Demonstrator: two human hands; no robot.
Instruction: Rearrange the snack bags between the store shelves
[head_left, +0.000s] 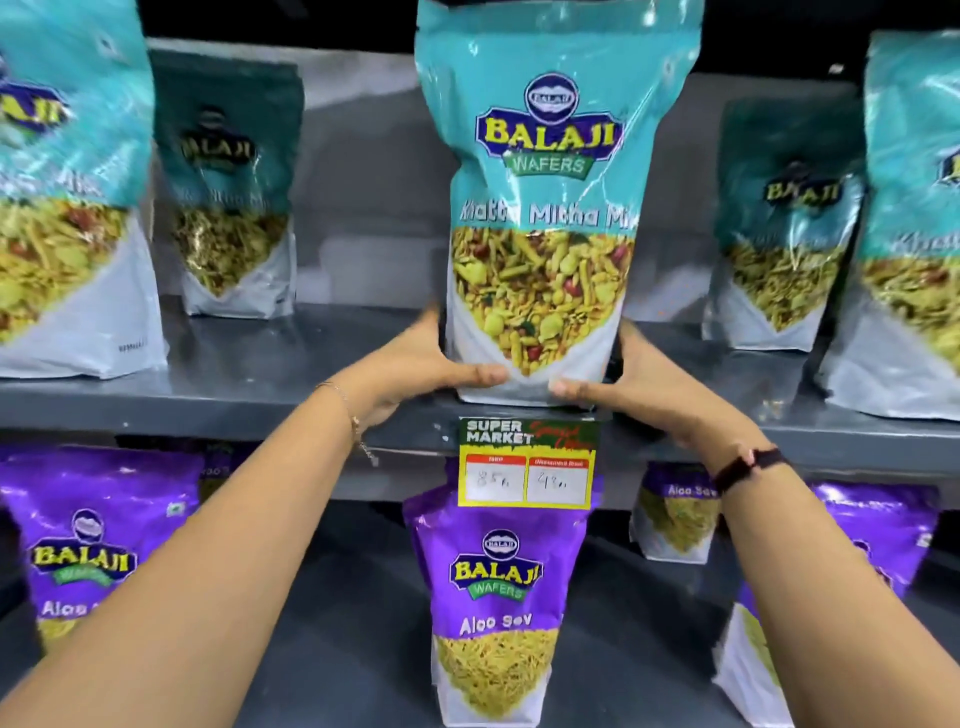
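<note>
A tall teal Khatta Mitha Mix bag (545, 171) stands upright at the front edge of the grey upper shelf (218, 384), in the middle of the view. My left hand (421, 364) grips its lower left side, thumb across the front. On the lower right side my right hand (639, 384) holds it the same way. Both thumbs press the white bottom part of the bag. Directly below, on the lower shelf, stands a purple Aloo Sev bag (498, 603).
More teal bags stand on the upper shelf: left front (67, 197), left back (228, 192), right back (784, 228), far right (914, 234). Purple bags (88, 545) line the lower shelf. A yellow price tag (527, 462) hangs from the upper shelf's edge.
</note>
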